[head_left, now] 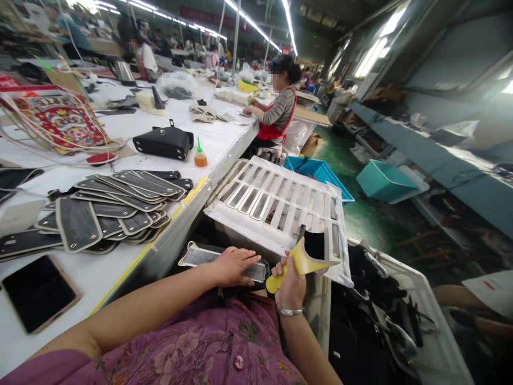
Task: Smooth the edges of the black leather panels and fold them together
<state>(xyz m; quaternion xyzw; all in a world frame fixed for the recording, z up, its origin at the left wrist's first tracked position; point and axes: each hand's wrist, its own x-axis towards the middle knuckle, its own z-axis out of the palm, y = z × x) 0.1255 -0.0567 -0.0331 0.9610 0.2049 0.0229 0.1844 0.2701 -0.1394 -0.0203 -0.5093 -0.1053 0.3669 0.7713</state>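
Observation:
My left hand lies flat, fingers stretched out, on a dark piece with a pale edge and a greyish, shiny top, held low in front of my body. My right hand is wrapped round the handle of a yellow tool with a flared, curved head. The head points up and to the right, in front of a white slotted rack. Black material shows behind the tool. The far end of the dark piece reaches close to my right hand.
On the white table lie a pile of black leather straps, a black bag, a small orange bottle and a phone. A bin of black pieces stands right. A co-worker sits farther along.

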